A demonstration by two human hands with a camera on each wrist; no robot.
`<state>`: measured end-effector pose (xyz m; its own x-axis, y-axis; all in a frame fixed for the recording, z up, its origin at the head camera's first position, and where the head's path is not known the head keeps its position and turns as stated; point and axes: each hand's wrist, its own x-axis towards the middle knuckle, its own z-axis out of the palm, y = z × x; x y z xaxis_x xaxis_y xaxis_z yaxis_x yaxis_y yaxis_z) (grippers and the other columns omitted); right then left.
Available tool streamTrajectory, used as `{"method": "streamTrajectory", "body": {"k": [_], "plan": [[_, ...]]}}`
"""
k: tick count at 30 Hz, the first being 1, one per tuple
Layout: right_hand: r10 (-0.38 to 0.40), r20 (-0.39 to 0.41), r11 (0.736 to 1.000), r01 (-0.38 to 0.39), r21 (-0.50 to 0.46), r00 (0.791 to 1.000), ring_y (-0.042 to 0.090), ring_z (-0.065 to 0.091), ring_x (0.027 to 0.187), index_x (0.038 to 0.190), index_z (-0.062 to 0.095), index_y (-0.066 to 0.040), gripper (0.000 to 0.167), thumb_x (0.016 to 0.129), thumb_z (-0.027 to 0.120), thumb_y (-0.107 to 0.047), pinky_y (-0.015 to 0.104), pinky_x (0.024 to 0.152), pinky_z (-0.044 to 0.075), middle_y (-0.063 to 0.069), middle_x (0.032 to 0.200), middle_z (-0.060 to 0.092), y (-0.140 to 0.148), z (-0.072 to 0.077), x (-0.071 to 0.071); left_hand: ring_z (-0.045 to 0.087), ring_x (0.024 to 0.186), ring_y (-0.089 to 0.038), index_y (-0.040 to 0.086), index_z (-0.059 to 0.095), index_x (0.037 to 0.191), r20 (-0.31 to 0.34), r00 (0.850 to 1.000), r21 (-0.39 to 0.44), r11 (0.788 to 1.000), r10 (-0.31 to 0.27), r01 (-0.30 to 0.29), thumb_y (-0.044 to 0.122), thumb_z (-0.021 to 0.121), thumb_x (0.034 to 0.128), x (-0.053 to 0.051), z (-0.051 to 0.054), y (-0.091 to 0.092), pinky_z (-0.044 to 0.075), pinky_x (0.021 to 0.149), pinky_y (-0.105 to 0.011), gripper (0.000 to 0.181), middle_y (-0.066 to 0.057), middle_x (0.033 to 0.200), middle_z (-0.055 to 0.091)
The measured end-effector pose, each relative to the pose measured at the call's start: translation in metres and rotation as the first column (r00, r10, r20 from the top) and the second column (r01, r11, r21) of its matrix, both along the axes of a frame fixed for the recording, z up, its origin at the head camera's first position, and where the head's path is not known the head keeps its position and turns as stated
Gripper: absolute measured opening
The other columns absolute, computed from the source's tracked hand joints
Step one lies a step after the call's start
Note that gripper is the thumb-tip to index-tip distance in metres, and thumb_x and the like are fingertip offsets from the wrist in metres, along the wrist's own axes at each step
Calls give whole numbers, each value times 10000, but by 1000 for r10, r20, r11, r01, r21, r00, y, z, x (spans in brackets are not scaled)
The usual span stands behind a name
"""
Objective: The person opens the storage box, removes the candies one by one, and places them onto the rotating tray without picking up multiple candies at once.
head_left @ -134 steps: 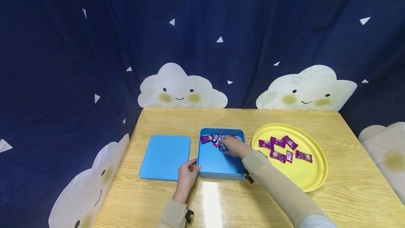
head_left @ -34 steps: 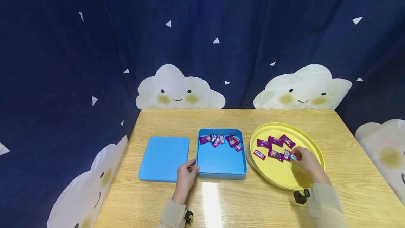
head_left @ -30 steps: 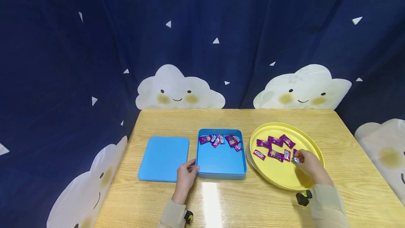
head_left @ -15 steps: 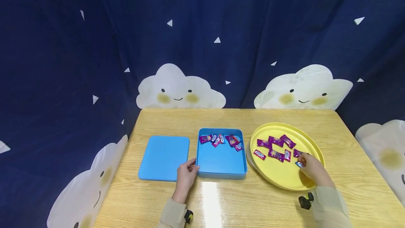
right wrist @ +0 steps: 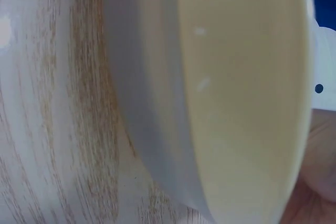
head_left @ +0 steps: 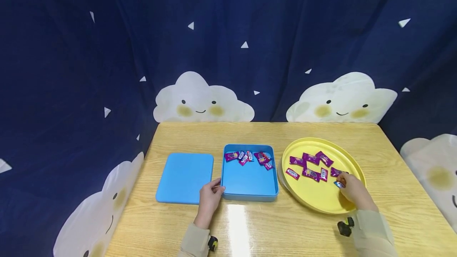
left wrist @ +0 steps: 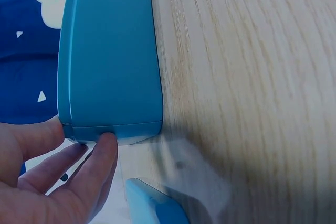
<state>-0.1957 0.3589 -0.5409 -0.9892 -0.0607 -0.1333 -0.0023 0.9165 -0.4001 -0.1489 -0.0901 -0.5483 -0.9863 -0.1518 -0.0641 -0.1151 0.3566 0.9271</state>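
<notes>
My left hand (head_left: pixel 210 199) grips the near left corner of the open blue box (head_left: pixel 250 185). In the left wrist view its thumb lies at the rim and its fingers touch the outer wall. Inside the box, several small candy packets (head_left: pixel 231 156) lie toward the back. My right hand (head_left: pixel 353 189) is down in the yellow tray (head_left: pixel 314 201), fingertips curled at a blue-and-white candy packet (head_left: pixel 338 184) that they partly cover. A purple candy packet (head_left: pixel 335 172) lies just behind those fingertips. The right wrist view shows the tray's wall, with only part of the hand behind it.
A flat blue lid (head_left: pixel 185 177) lies on the wooden table (head_left: pixel 200 136), left of the box. More purple and white-labelled packets (head_left: pixel 311 174) are spread over the tray. A dark blue curtain (head_left: pixel 221 19) with cloud shapes surrounds the table.
My right hand has come from the box to the tray, then slid slightly right and nearer with the blue-and-white candy packet. It is nearly still since half a second ago. The left hand stays put.
</notes>
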Motion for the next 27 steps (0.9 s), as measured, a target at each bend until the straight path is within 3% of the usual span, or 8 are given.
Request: {"method": "streamTrajectory", "body": {"k": [7,11,14,18,23,27], "plan": [[2,-3,1000,-2,0,1000,270,477,722,910,542,63,148,769,587,63,425,656,433,141,777,534,0,1,1,636,885,-281,-85,578,1171,1,1000,2,1000,-3,3,19,626,847,0,1,0,542,678,-274,343,-243,1068,617],[12,-60,1000,-13,-11,998,281,477,718,898,549,73,148,765,605,40,446,660,435,153,776,523,-2,2,1,639,877,-278,-87,579,1170,-7,1000,3,1000,-2,2,18,628,846,1,0,0,543,675,-281,344,-241,1064,619],[2,-113,1000,-3,-16,994,395,506,785,988,537,123,249,783,606,-1,531,730,438,264,880,517,-6,3,1,640,875,-276,-86,579,1170,-5,1000,2,1000,2,-2,18,628,846,0,-1,0,544,680,-290,343,-237,1063,621],[-19,-182,1000,14,-28,983,554,423,978,1194,423,158,485,796,600,-53,636,848,354,399,1107,412,-17,5,-1,639,879,-274,-79,582,1171,3,1000,4,1000,8,-8,14,626,846,0,-2,0,543,685,-290,341,-231,1065,623],[9,-292,1000,-11,-4,956,583,306,1119,1334,325,95,671,815,649,-182,674,908,257,428,1272,300,-32,4,-11,639,880,-272,-79,582,1171,5,1000,8,1000,10,-10,10,625,845,-1,-2,1,542,682,-281,341,-231,1068,622],[27,-279,1000,-30,-7,960,592,173,1221,1426,243,-16,719,881,580,-342,726,929,138,395,1380,183,-49,9,-20,638,888,-268,-67,581,1180,19,1000,18,1000,15,-16,18,622,851,-1,-1,1,541,685,-275,343,-225,1078,620]]}}
